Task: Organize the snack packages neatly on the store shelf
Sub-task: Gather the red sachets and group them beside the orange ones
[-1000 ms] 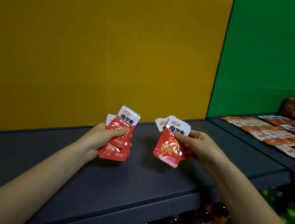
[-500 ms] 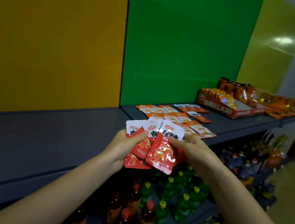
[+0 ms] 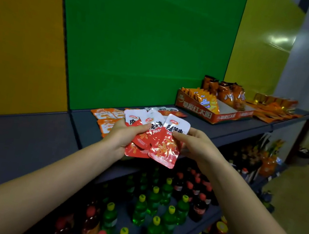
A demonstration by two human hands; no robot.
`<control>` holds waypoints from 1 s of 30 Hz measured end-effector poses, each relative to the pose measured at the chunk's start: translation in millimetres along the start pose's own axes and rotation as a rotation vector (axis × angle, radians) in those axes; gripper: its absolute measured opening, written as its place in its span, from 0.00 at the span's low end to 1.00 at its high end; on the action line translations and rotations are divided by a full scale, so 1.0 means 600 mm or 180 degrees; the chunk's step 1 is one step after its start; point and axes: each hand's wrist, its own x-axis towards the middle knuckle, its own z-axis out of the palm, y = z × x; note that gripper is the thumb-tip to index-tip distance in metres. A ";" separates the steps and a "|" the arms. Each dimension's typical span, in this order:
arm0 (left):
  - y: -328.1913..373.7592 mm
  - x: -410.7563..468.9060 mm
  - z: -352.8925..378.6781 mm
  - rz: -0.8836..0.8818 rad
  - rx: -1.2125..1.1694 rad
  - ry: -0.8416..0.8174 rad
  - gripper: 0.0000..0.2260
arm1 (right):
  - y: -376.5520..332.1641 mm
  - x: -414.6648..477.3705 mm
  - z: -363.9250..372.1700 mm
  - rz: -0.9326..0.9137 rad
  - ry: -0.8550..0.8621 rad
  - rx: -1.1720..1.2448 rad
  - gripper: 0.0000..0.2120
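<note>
While the left hand (image 3: 123, 138) is pinching a fan of red-and-white packets (image 3: 139, 135), fingers curled, the right hand (image 3: 195, 146) is gripping the front packet (image 3: 167, 146), reading 魔芋爽, just above the shelf (image 3: 230, 128) edge. Behind, an orange box (image 3: 196, 109) is showing 草原红太阳 w/ Cal Cheese bags (image 3: 206, 101) inside.

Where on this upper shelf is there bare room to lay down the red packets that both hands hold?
The widest bare patch is the grey shelf below the orange-yellow panel, left of the flat orange packets. A smaller strip lies along the front edge, between the right hand and the display box. Farther right is crowded with orange bags.
</note>
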 end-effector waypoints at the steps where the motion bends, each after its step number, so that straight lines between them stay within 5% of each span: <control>1: 0.002 0.023 0.012 0.0068 0.0011 0.0023 0.09 | 0.004 0.022 -0.019 -0.0050 0.0014 0.0019 0.11; 9: 0.047 0.174 0.077 0.0265 0.0182 0.0429 0.07 | 0.016 0.209 -0.171 -0.0038 0.0222 -0.0194 0.07; 16: 0.057 0.217 0.091 0.0000 0.0553 0.0870 0.09 | 0.052 0.368 -0.207 0.0033 -0.0128 -0.0758 0.20; 30: 0.006 0.225 0.188 0.0154 0.0388 0.1860 0.16 | 0.107 0.523 -0.202 -0.0997 -0.0816 -0.2472 0.20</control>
